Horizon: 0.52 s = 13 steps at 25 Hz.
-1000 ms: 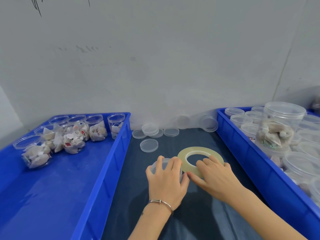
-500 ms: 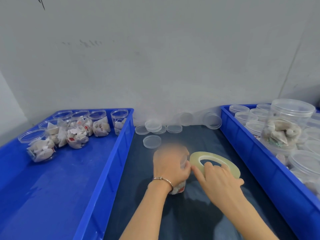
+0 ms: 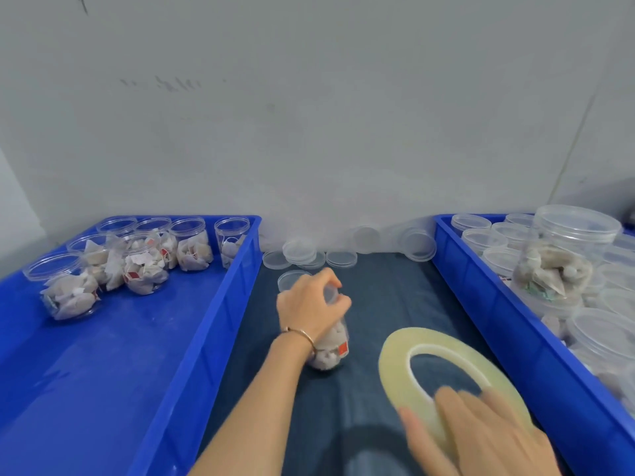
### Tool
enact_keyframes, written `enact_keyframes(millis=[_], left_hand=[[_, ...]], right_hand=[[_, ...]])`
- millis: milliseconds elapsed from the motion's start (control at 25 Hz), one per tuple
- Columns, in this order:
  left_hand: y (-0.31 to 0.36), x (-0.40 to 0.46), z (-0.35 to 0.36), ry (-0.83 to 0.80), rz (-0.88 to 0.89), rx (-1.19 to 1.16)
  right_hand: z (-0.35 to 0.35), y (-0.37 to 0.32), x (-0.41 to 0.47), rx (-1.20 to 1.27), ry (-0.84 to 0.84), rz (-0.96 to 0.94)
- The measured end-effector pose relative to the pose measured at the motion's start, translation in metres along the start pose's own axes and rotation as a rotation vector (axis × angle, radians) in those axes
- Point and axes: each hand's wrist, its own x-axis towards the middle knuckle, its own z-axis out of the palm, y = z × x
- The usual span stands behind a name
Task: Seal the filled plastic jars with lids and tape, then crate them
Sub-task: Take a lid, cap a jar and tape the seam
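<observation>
On the dark blue cloth (image 3: pixel 388 304) between two crates: work zone, pale wall behind. Left blue crate (image 3: pixel 192 338), the largest item in view, mostly bare floor; a cluster of open-topped clear jars (image 3: pixel 144 266) holding pale sachets sits in its far corner, none lidded. Right blue crate (image 3: pixel 508 324), partly cut off by the frame edge, packed with lidded jars (image 3: pixel 494 240); one tall lidded jar (image 3: pixel 563 259) stands above the rest, its sachets visible through the wall.

Tape roll (image 3: pixel 446 376): wide, flat, pale yellow ring, lying near side of the cloth, just beside the right crate. Right hand (image 3: pixel 488 438), motion-blurred, is on the roll's near edge, fingers curled over the band, gripping it. Roll looks slightly raised at the near side; cannot tell whether it is fully off the cloth.

Filled jar (image 3: pixel 331 348): centre of the cloth, well apart from both crates, tilted with its base toward the viewer; red tag visible inside among the sachets. Left hand (image 3: pixel 309 307) is clamped round its upper end, fingers wrapped over the lid area. Thin metal bangle (image 3: pixel 302 334) at that wrist.

Loose clear lids (image 3: pixel 302 255): scattered along the far edge of the cloth by the wall, some stacked, two propped on edge. One more lid lies flat just behind the left hand.
</observation>
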Motion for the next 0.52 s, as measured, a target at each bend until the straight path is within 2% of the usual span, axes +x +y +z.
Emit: enact_keyframes(millis=[40,80,160,240,400,520], left_hand=[[0.006,-0.008,0.006,0.024,0.064,0.031],[0.011,-0.015,0.011,0.055,0.102,0.04],[0.015,-0.025,0.015,0.075,0.114,0.031],[0.014,-0.028,0.012,0.054,0.096,0.037],[0.007,-0.043,0.006,-0.065,0.146,0.198],[0.014,-0.06,-0.004,0.048,0.18,0.084]], right_hand=[[0.004,0.01,0.003,-0.121,-0.052,-0.042],[0.011,0.016,0.01,-0.174,-0.179,-0.026],[0.026,0.027,0.026,-0.146,-0.315,0.037],[0.05,0.029,0.042,-0.151,-0.429,0.023],[0.092,0.033,0.051,-0.125,-0.469,-0.105],[0.1,0.026,0.05,0.141,-0.439,-0.204]])
